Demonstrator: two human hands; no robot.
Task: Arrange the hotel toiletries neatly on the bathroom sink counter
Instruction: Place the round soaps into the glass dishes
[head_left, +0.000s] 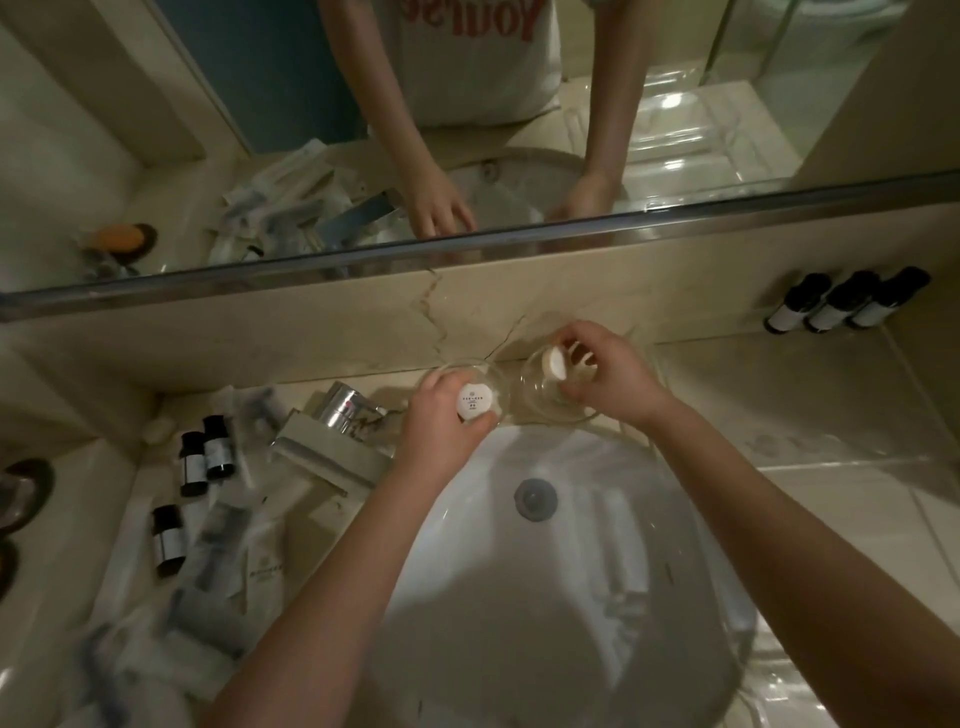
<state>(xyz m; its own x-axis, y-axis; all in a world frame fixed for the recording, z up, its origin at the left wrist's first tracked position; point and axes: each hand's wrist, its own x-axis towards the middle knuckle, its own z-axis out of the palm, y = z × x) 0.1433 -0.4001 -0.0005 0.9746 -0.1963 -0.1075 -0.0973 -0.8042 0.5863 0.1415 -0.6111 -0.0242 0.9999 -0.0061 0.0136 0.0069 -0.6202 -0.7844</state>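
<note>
My left hand (441, 421) pinches a round white wrapped soap (476, 400) over a clear glass dish (488, 379) behind the sink. My right hand (608, 374) pinches a second white round soap (555, 364), tilted on edge, above another clear glass dish (540, 389). Three dark bottles with white labels (844, 304) stand in a row at the back right of the counter. Two dark bottles (205, 457) and one more dark bottle (167, 540) lie among clear-wrapped toiletry packets (228, 571) at the left.
The white sink basin (545, 571) fills the middle, with the chrome faucet (337, 415) at its back left. A mirror (363, 130) runs along the back wall above a marble ledge. A dark dish (26, 493) sits at the far left edge.
</note>
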